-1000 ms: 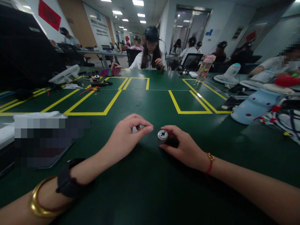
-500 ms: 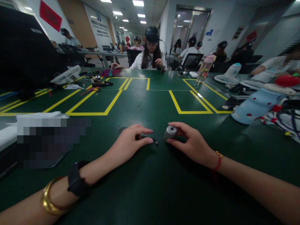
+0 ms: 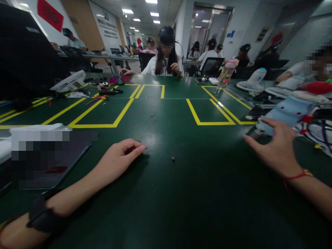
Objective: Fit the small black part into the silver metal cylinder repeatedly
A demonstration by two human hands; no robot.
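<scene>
My left hand rests on the green table mat with its fingers curled in and the thumb against the index finger; what it holds, if anything, is hidden. A tiny black ring-shaped part lies loose on the mat, a hand's width to its right. My right hand is far out to the right with fingers stretched and spread, its fingertips at the light blue spotted object. The small grey cylinder is not in view.
A pixelated dark device lies at the left edge. Yellow tape rectangles mark the mat. Wires and a fan crowd the right side, small parts and a fan the far left. A person sits opposite, others around.
My right hand has swung away to the right, and the grey cylinder it held is gone from view. My left hand drew back slightly, leaving the tiny black part alone on the mat.
</scene>
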